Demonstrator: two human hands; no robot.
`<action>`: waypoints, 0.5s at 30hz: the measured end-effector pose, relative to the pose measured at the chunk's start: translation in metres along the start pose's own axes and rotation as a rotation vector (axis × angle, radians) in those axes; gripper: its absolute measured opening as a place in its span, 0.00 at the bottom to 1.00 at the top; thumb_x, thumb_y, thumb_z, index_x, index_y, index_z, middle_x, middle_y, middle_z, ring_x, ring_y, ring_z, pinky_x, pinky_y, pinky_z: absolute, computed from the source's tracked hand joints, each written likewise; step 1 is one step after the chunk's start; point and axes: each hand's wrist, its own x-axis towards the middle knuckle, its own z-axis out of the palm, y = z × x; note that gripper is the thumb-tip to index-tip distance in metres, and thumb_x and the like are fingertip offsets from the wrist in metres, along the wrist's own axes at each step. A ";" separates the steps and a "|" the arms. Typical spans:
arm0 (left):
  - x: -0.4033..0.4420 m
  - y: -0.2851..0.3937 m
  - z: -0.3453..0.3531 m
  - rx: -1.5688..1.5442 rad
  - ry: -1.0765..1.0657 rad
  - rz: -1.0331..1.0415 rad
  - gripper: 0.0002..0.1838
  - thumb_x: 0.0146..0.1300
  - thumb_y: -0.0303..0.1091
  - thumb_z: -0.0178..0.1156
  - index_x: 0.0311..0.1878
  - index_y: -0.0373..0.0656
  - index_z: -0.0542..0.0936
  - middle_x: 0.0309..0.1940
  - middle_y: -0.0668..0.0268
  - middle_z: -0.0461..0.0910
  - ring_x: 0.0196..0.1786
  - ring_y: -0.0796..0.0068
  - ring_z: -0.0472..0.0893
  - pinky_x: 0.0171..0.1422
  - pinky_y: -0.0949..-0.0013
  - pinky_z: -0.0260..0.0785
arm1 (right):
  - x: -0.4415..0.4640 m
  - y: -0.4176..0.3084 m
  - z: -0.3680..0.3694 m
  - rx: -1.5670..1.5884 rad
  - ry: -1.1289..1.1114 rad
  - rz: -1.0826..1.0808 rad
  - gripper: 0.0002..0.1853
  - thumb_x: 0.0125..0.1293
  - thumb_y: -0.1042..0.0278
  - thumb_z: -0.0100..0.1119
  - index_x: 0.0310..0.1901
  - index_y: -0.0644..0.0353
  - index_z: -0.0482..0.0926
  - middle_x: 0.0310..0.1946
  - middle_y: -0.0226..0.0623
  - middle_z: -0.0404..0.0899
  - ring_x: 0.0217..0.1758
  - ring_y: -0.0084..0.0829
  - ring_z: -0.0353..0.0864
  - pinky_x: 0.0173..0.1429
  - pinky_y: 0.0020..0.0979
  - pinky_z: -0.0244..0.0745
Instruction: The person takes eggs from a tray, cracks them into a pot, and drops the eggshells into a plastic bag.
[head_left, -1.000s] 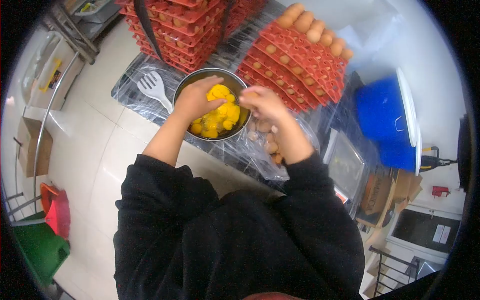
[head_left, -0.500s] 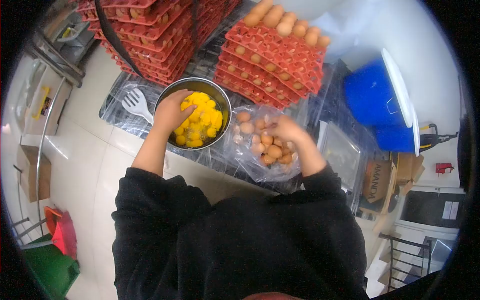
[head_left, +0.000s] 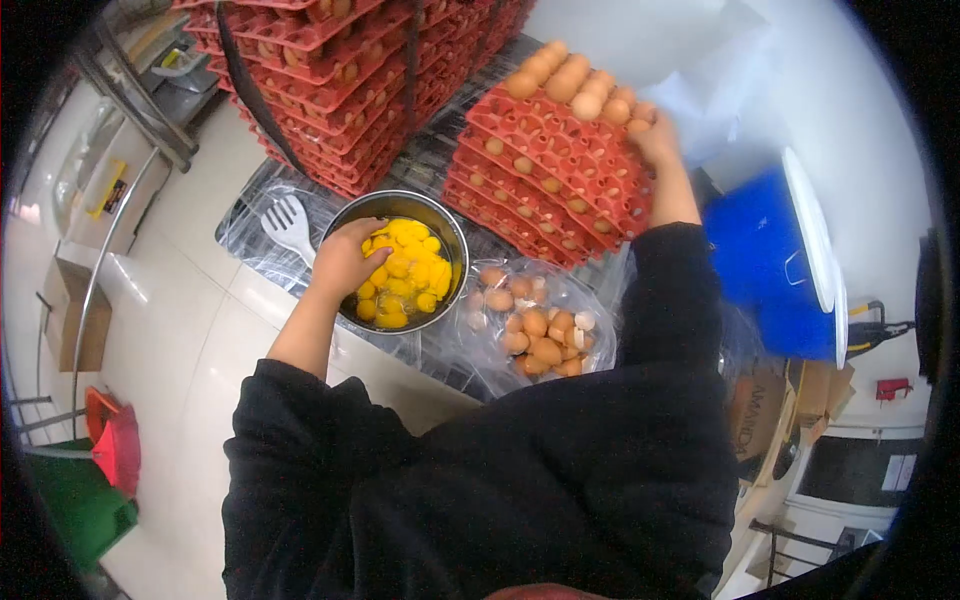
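My left hand [head_left: 346, 262] is over the left rim of a dark metal pot [head_left: 462, 262], fingers apart, with nothing in them. Several raw yolks [head_left: 405, 270] lie in the pot. On the top red egg tray [head_left: 560, 150], my right hand [head_left: 658, 142] reaches the right end of the rows of brown eggs [head_left: 568, 78]; its fingertips are at an egg, and I cannot make out whether they grip it. A clear plastic bag [head_left: 490, 355] with brown eggshells [head_left: 545, 350] lies right of the pot. Left of the pot is a white slotted spatula [head_left: 288, 226].
Tall strapped stacks of red egg trays [head_left: 340, 110] stand behind the pot on the plastic-wrapped table [head_left: 255, 245]. Blue tubs with white lids [head_left: 765, 240] are at the right, above cardboard boxes [head_left: 760, 410]. A green bin [head_left: 75, 500] is at the lower left.
My right hand has gone from beside the pot, over the shell bag, up to the eggs on the tray. The egg piece it held earlier is gone. My left hand stays at the pot.
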 end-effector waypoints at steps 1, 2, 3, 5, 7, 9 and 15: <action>-0.001 0.002 -0.003 -0.005 -0.005 -0.016 0.20 0.50 0.37 0.63 0.49 0.44 0.78 0.50 0.58 0.76 0.53 0.59 0.75 0.58 0.64 0.67 | -0.003 -0.007 -0.005 0.007 -0.047 0.029 0.24 0.42 0.62 0.64 0.42 0.62 0.72 0.44 0.50 0.76 0.48 0.47 0.75 0.52 0.39 0.70; -0.001 0.003 -0.004 -0.012 -0.009 -0.030 0.20 0.50 0.37 0.63 0.49 0.44 0.78 0.50 0.58 0.77 0.52 0.59 0.75 0.58 0.63 0.67 | -0.006 -0.014 -0.010 -0.001 0.057 -0.013 0.23 0.43 0.62 0.63 0.43 0.62 0.73 0.42 0.50 0.77 0.47 0.47 0.75 0.51 0.40 0.70; -0.001 0.003 -0.004 -0.010 0.005 -0.025 0.20 0.50 0.37 0.63 0.48 0.44 0.78 0.50 0.58 0.77 0.52 0.59 0.75 0.58 0.63 0.67 | -0.013 -0.022 -0.013 -0.011 0.160 -0.051 0.23 0.44 0.63 0.63 0.43 0.63 0.73 0.41 0.50 0.77 0.46 0.47 0.76 0.50 0.40 0.71; 0.000 -0.001 -0.002 -0.007 0.026 -0.022 0.20 0.50 0.37 0.63 0.48 0.44 0.78 0.50 0.59 0.77 0.52 0.59 0.76 0.57 0.63 0.67 | -0.035 -0.040 -0.021 0.057 0.243 -0.153 0.22 0.45 0.65 0.62 0.44 0.63 0.73 0.39 0.49 0.77 0.46 0.47 0.76 0.49 0.41 0.71; 0.000 -0.005 0.000 -0.009 0.028 -0.002 0.20 0.50 0.37 0.63 0.48 0.44 0.78 0.50 0.59 0.77 0.52 0.59 0.76 0.57 0.63 0.67 | -0.073 -0.068 -0.033 0.218 0.205 -0.276 0.21 0.46 0.67 0.61 0.44 0.63 0.74 0.39 0.48 0.77 0.46 0.45 0.75 0.51 0.40 0.70; 0.002 -0.012 0.006 0.006 0.027 0.029 0.20 0.51 0.38 0.63 0.49 0.44 0.78 0.50 0.59 0.77 0.52 0.59 0.75 0.57 0.63 0.67 | -0.141 -0.101 -0.023 0.451 0.018 -0.291 0.19 0.45 0.69 0.60 0.42 0.62 0.76 0.40 0.46 0.76 0.46 0.38 0.75 0.52 0.38 0.70; 0.004 -0.010 0.006 -0.029 0.021 0.026 0.20 0.51 0.38 0.62 0.49 0.44 0.78 0.50 0.59 0.76 0.53 0.60 0.75 0.58 0.63 0.67 | -0.303 -0.131 0.091 0.287 -0.371 -0.595 0.24 0.48 0.65 0.62 0.50 0.55 0.70 0.48 0.41 0.71 0.49 0.44 0.74 0.50 0.38 0.73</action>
